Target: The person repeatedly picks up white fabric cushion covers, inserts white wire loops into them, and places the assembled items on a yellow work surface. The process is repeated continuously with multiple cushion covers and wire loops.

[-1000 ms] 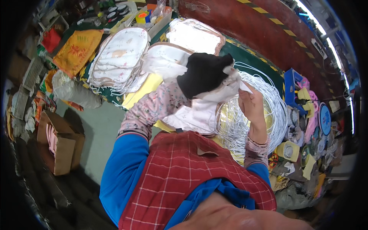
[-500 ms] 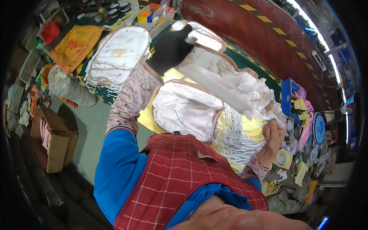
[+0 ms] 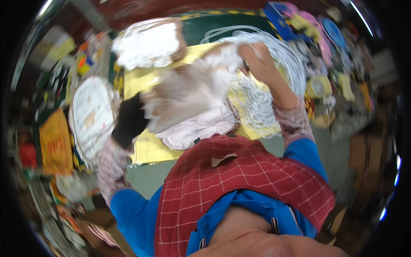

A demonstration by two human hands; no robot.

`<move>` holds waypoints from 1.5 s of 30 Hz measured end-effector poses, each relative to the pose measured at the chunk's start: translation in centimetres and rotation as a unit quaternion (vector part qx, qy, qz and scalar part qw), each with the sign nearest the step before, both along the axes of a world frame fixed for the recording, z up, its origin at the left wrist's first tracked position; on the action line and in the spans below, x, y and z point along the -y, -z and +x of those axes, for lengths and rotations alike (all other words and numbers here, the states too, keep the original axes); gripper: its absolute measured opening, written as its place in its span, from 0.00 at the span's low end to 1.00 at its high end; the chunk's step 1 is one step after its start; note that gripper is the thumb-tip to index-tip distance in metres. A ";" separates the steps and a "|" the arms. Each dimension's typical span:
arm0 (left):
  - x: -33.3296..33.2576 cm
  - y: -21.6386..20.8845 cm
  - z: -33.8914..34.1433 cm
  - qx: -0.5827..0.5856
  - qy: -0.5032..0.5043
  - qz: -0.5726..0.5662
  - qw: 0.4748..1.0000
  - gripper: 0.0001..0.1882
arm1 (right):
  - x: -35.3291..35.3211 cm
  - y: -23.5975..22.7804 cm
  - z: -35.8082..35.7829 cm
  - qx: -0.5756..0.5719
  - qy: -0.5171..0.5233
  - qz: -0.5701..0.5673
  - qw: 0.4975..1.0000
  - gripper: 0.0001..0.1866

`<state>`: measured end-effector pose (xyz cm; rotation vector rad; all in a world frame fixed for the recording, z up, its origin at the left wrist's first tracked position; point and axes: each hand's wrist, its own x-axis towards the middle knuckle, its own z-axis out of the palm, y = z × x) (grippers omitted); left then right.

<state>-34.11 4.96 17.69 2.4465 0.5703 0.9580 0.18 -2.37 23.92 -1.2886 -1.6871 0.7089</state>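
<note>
The green tabletop [image 3: 197, 30] leaves passage behind the held fabric [image 3: 188, 94]. The cord coil [image 3: 293, 64] obstructs the right side; the white rear pile [image 3: 147, 45] obstructs the left

red print [image 3: 55, 147] on orange bag [image 3: 56, 130], illegible

- left hand [image 3: 129, 121], black-gloved, is out to the person's left, at about chest width or beyond; blur hides how its fingers are set.
- left forearm [image 3: 112, 166], pale-sleeved, points forward from a bent elbow.
- right hand [image 3: 258, 63], bare, reaches farther forward than the left, back of the hand showing, fingers curled in a closed grip.
- right wrist [image 3: 283, 93] is bare.
- right forearm [image 3: 292, 119], pale-sleeved, slants forward and inward.
- both hands are well apart.
</note>
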 end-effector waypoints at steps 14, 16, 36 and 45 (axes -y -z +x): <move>1.3 6.2 -7.5 0.339 -0.490 0.075 0.800 0.14 | 0.5 27.9 20.4 -0.336 0.332 -0.140 0.870 0.14; -0.1 2.7 -12.3 0.099 -0.571 0.283 0.765 0.21 | 1.3 33.5 30.5 -0.253 0.564 -0.067 0.783 0.12; 1.2 14.8 15.9 0.013 -0.069 -0.113 0.991 0.33 | -8.8 13.5 10.9 -0.319 0.164 0.132 0.924 0.14; -2.4 17.9 25.7 0.060 -0.061 -0.238 0.967 0.21 | -14.3 12.0 3.5 -0.318 0.107 0.124 0.934 0.16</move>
